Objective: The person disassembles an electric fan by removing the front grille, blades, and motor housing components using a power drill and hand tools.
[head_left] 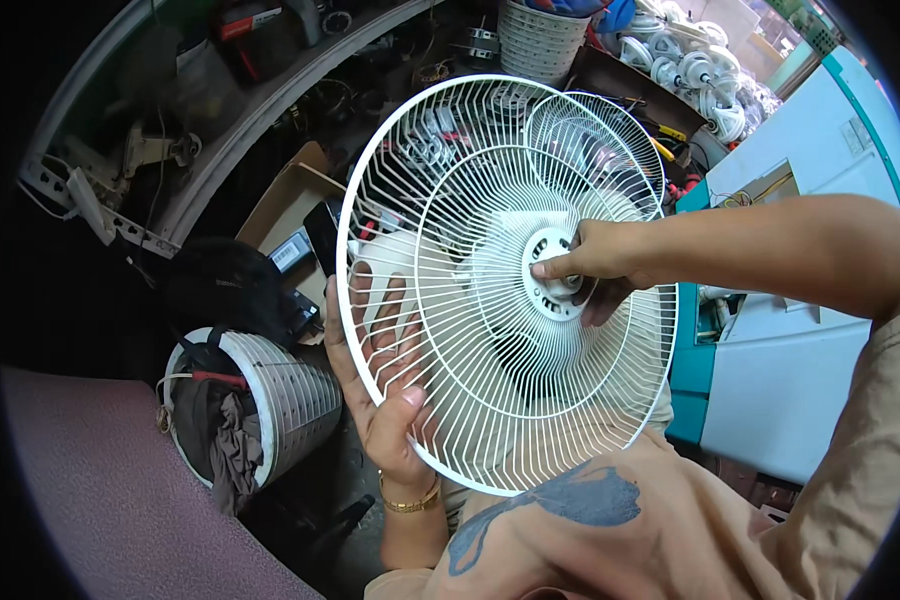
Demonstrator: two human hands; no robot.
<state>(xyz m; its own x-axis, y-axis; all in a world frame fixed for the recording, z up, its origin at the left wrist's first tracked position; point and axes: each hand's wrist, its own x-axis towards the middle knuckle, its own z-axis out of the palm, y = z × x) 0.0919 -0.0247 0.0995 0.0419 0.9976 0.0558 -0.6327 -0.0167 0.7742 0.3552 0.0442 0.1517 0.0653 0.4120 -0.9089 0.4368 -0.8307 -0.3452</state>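
A large round white wire fan grille point(544, 296) fills the middle of the view, tilted toward me. My left hand point(395, 440) holds its lower left rim. The thumb lies over the edge, and the spread fingers show behind the wires. Reaching in from the right, my right hand point(605, 255) is closed at the slotted centre plate, thumb on its front. Some of its fingertips are hidden, and a small pale round part shows beside the thumb. Behind the grille's upper right stands another round wire fan guard point(625, 115).
A white slatted basket point(295, 400) with dark cloth lies left, near a mauve padded surface point(120, 480). An open cardboard box point(285, 195) stands behind it. White-and-teal cabinet point(780, 400) is at right; several white bulbs point(698, 70) are piled far right, beside a white bucket point(540, 42).
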